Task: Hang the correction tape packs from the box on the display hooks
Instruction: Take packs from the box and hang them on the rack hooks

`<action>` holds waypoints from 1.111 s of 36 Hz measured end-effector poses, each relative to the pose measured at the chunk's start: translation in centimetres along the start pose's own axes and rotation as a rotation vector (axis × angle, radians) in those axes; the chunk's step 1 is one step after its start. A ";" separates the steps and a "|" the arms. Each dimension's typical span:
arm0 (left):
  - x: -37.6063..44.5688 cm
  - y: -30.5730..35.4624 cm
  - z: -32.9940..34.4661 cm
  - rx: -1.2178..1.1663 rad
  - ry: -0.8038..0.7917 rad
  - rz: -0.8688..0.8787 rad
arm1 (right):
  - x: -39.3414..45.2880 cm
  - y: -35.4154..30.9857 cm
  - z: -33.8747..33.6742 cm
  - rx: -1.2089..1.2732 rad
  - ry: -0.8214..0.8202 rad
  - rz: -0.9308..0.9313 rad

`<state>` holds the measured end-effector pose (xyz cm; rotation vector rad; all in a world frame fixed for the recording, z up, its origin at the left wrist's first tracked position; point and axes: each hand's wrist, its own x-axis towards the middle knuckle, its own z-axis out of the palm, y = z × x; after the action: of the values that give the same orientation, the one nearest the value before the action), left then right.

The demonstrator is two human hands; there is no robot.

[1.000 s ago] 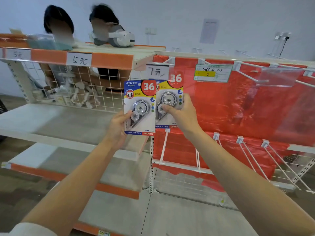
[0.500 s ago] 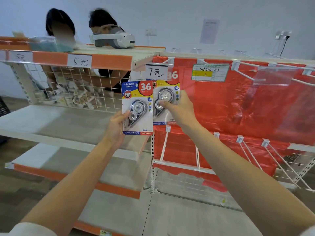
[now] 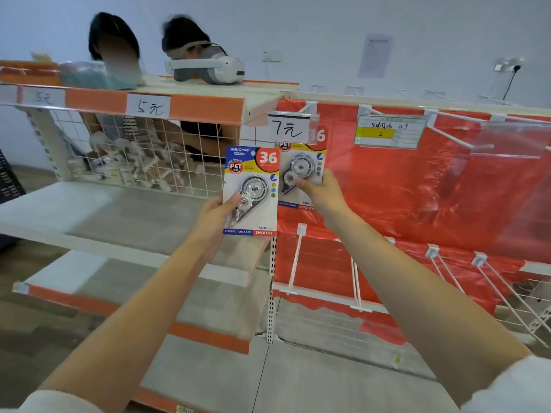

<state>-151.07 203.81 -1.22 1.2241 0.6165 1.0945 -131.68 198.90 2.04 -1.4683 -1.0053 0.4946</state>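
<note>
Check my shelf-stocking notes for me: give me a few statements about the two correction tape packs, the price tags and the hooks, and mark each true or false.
1. Each hand holds one correction tape pack. True: the left hand grips the left pack, and the right hand grips the right pack.
2. The price tag above the right pack reads 5元. False: it reads 7元; the 5元 tag is on the orange shelf edge to the left.
3. The right pack's top edge is behind the 7元 tag. True.
4. The lower hooks are full of packs. False: they are bare.
5. A white headset lies on the top shelf. True.
</note>
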 end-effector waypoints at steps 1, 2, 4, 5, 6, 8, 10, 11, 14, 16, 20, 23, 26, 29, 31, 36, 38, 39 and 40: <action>0.3 0.0 -0.1 0.004 -0.008 0.001 | 0.3 -0.3 0.1 0.020 0.011 0.006; 0.6 0.0 -0.2 0.011 -0.011 0.002 | 0.9 -0.5 0.2 0.030 0.024 0.009; 1.4 0.1 -0.4 0.032 -0.008 0.001 | 2.0 -0.9 0.4 0.038 0.051 0.024; 1.7 0.2 -0.5 0.046 -0.006 -0.001 | 2.7 -1.0 0.5 0.035 0.063 0.041; 2.0 0.2 -0.7 0.059 -0.006 -0.002 | 3.4 -1.1 0.6 0.025 0.074 0.060; 2.6 0.3 -1.0 0.081 -0.008 -0.004 | 4.7 -1.1 0.6 -0.014 0.090 0.066; 3.1 0.4 -1.2 0.097 -0.017 0.000 | 6.2 -0.8 0.7 -0.041 0.115 0.066; 3.3 0.5 -1.2 0.104 -0.020 0.002 | 6.4 -1.0 0.6 -0.047 0.125 0.075; 3.7 0.7 -1.2 0.110 -0.035 0.000 | 6.7 -1.4 0.6 -0.077 0.150 0.094; 3.9 0.8 -1.2 0.114 -0.045 -0.007 | 6.8 -1.2 0.5 -0.114 0.149 0.066; 3.8 0.5 -1.1 0.140 -0.051 -0.016 | 6.7 -0.2 0.1 -0.185 0.143 0.089; 3.5 0.2 -0.8 0.153 -0.048 -0.030 | 6.2 0.4 -0.6 -0.347 0.137 0.075; 3.2 -0.3 -0.2 0.149 -0.047 -0.049 | 4.9 0.8 -1.4 -0.578 0.099 -0.054; 2.7 -0.8 0.8 0.125 -0.045 -0.072 | 3.2 1.3 -2.4 -0.776 0.016 -0.176; 2.2 -1.1 1.6 0.097 -0.047 -0.089 | 2.0 1.6 -3.1 -0.894 -0.052 -0.239; 0.6 -1.5 3.8 0.033 -0.047 -0.109 | -1.1 2.1 -4.4 -1.095 -0.239 -0.337; 0.0 -1.5 4.5 0.029 -0.053 -0.117 | -2.2 2.0 -4.9 -1.109 -0.286 -0.329; -0.2 -1.6 4.9 0.031 -0.055 -0.120 | -2.8 1.8 -5.1 -1.111 -0.302 -0.329; -0.5 -1.6 5.2 0.034 -0.058 -0.123 | -3.3 1.7 -5.3 -1.098 -0.318 -0.332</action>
<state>-146.22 201.20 -1.39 1.2262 0.6594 0.9459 -128.72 193.33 0.59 -2.1295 -1.9055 -0.1357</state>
